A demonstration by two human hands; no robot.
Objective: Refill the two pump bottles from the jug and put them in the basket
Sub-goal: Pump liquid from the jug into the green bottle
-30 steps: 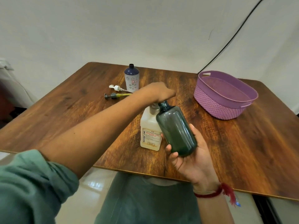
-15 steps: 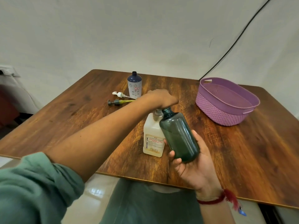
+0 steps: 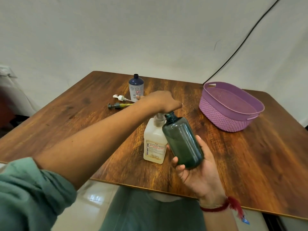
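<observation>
My right hand (image 3: 198,165) holds a dark green bottle (image 3: 182,141), tilted left, neck open and close to the jug's top. The white labelled jug (image 3: 154,142) stands on the wooden table (image 3: 250,164) just left of it. My left hand (image 3: 160,101) is closed over the jug's cap; the cap itself is mostly hidden under the fingers. A blue-and-white bottle (image 3: 136,86) stands uncapped at the back. Two pump heads lie beside it, a white one (image 3: 120,97) and a dark one with a yellowish tube (image 3: 117,105). The purple basket (image 3: 216,112) sits empty at the right.
A black cable (image 3: 250,34) runs down the pale wall toward the table's back edge. The near table edge is just below my right hand, with tiled floor (image 3: 93,195) beneath.
The view has shifted a little, so everything sits lower in frame. My left hand stays on the jug's cap and my right hand keeps the green bottle tilted beside it.
</observation>
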